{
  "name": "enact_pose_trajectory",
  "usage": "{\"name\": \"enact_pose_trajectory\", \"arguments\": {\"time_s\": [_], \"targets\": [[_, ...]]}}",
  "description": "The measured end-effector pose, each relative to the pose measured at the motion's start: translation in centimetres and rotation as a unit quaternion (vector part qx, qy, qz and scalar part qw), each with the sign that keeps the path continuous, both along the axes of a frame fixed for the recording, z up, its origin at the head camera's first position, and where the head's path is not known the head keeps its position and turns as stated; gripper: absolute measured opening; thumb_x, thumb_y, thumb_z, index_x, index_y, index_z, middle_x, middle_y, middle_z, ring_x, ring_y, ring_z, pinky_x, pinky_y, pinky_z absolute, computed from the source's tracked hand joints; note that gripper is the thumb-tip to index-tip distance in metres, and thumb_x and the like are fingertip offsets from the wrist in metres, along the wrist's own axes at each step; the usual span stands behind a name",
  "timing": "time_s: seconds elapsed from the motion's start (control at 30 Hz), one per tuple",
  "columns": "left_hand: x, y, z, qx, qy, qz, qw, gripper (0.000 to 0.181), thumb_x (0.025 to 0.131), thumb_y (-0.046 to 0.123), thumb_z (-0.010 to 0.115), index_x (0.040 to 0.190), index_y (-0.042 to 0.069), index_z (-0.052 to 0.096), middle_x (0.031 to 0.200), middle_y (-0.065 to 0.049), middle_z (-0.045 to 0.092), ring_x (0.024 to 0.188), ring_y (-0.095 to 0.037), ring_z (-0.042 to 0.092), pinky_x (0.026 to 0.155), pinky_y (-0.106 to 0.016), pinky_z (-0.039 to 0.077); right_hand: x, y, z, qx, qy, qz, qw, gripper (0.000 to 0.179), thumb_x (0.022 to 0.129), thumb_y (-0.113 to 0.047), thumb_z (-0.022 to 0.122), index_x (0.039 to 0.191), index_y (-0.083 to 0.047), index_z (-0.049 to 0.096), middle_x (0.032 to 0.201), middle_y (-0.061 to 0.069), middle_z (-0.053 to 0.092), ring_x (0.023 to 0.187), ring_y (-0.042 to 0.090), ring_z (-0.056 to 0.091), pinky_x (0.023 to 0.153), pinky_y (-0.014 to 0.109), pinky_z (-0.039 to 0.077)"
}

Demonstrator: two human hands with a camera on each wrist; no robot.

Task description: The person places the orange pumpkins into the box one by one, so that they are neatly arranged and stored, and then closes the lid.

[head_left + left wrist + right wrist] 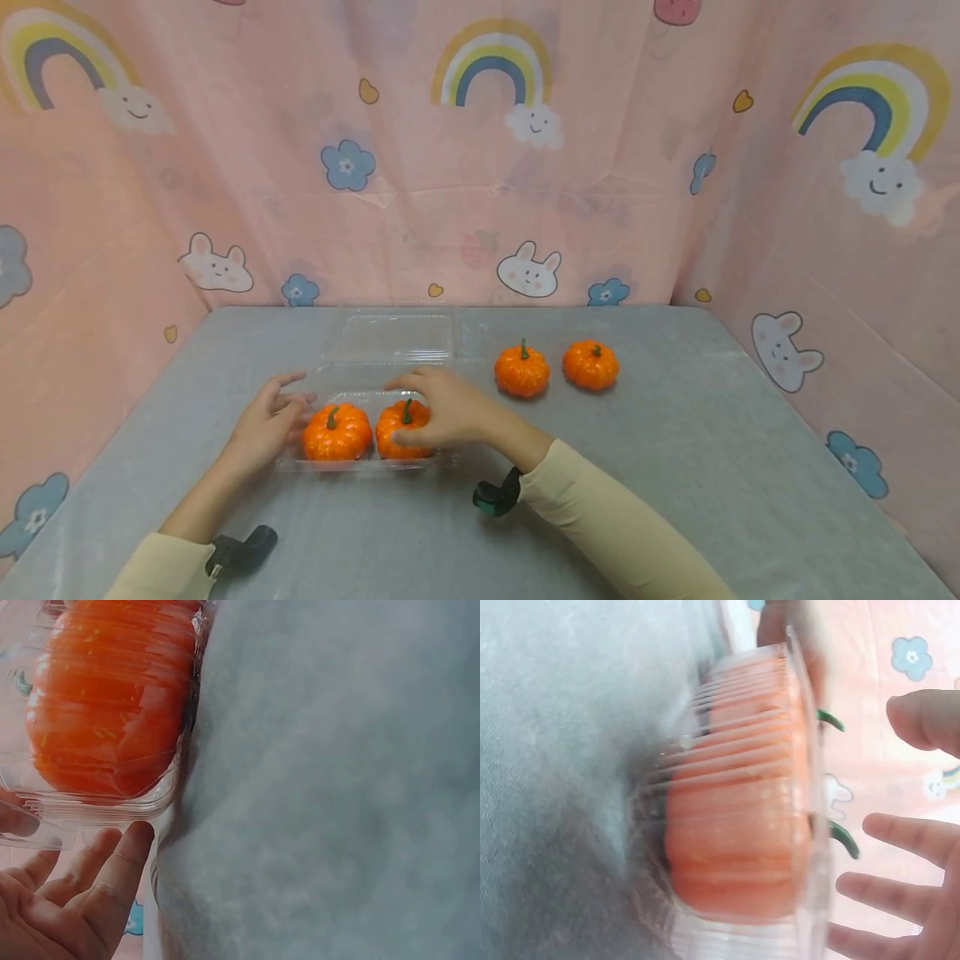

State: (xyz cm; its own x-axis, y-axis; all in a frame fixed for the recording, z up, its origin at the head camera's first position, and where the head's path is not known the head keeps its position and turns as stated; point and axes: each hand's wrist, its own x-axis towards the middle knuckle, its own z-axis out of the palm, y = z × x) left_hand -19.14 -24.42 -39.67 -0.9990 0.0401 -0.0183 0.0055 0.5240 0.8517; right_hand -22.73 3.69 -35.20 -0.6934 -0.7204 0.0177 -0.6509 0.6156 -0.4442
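A clear plastic clamshell box [358,467] lies on the table with its lid [397,336] folded back. Side by side in it sit two small orange pumpkins with green stems, a left pumpkin [337,433] and a right pumpkin [396,427]. My left hand [262,423] is at the box's left end; in the left wrist view its extended fingers [112,889] reach the ribbed plastic wall. Over the right pumpkin hovers my right hand [450,408], partly covering it. The right wrist view shows that hand's fingers [892,896] spread apart, with nothing held between them.
Two more orange pumpkins, a nearer one [522,371] and another [591,365], stand on the grey table [675,467] to the right of the box. A pink patterned curtain [465,192] hangs behind and along both sides. Each wrist carries a dark strapped device [497,493].
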Motion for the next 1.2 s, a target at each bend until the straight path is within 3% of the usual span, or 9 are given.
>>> {"name": "enact_pose_trajectory", "arguments": {"time_s": [0.17, 0.47, 0.7, 0.97, 1.2], "targets": [[-0.1, -0.1, -0.1, -0.002, 0.001, 0.0, 1.0, 0.054, 0.104, 0.031, 0.037, 0.15, 0.008, 0.023, 0.139, -0.028, 0.049, 0.112, -0.039, 0.062, 0.085, -0.042, 0.057, 0.4, 0.8, 0.9, -0.005, -0.002, -0.023, 0.9997, 0.06, 0.083, -0.046, 0.064, 0.139, -0.031, 0.048, 0.144, 0.0, 0.048, 0.128, 0.021, 0.049, 0.101, 0.045, 0.047], [-0.2, -0.3, -0.1, -0.001, 0.001, 0.0, 1.0, 0.054, 0.104, 0.03, 0.038, 0.151, 0.008, 0.023, 0.139, -0.028, 0.049, 0.112, -0.039, 0.062, 0.084, -0.041, 0.058, 0.7, 2.6, 1.9, -0.02, 0.025, -0.062, 0.9975, 0.056, 0.084, -0.052, 0.06, 0.137, -0.035, 0.051, 0.145, -0.003, 0.048, 0.129, 0.022, 0.048, 0.101, 0.049, 0.046], [-0.2, -0.2, -0.3, -0.001, 0.002, 0.001, 1.0, 0.053, 0.104, 0.029, 0.038, 0.15, 0.008, 0.023, 0.139, -0.029, 0.049, 0.11, -0.038, 0.062, 0.085, -0.042, 0.058, 0.4, 4.4, 2.3, -0.061, 0.019, -0.088, 0.994, 0.054, 0.083, -0.047, 0.064, 0.135, -0.034, 0.053, 0.145, -0.002, 0.048, 0.134, 0.024, 0.043, 0.106, 0.053, 0.041], [-0.2, -0.2, -0.3, 0.0, 0.005, 0.001, 1.0, 0.052, 0.103, 0.027, 0.038, 0.15, 0.008, 0.024, 0.139, -0.029, 0.049, 0.11, -0.039, 0.062, 0.084, -0.042, 0.058, -0.1, 6.4, 2.9, -0.119, 0.081, -0.097, 0.9847, 0.05, 0.083, -0.038, 0.068, 0.129, -0.022, 0.06, 0.135, 0.001, 0.059, 0.126, 0.024, 0.053, 0.104, 0.051, 0.045], [-0.1, -0.1, -0.2, 0.003, 0.001, 0.0, 1.0, 0.053, 0.104, 0.029, 0.038, 0.15, 0.008, 0.024, 0.139, -0.029, 0.049, 0.111, -0.039, 0.062, 0.084, -0.042, 0.058, -0.4, 8.2, 3.6, -0.131, 0.076, -0.136, 0.9791, 0.048, 0.084, -0.037, 0.068, 0.128, -0.022, 0.06, 0.138, 0.001, 0.056, 0.127, 0.025, 0.052, 0.102, 0.053, 0.045]]}}
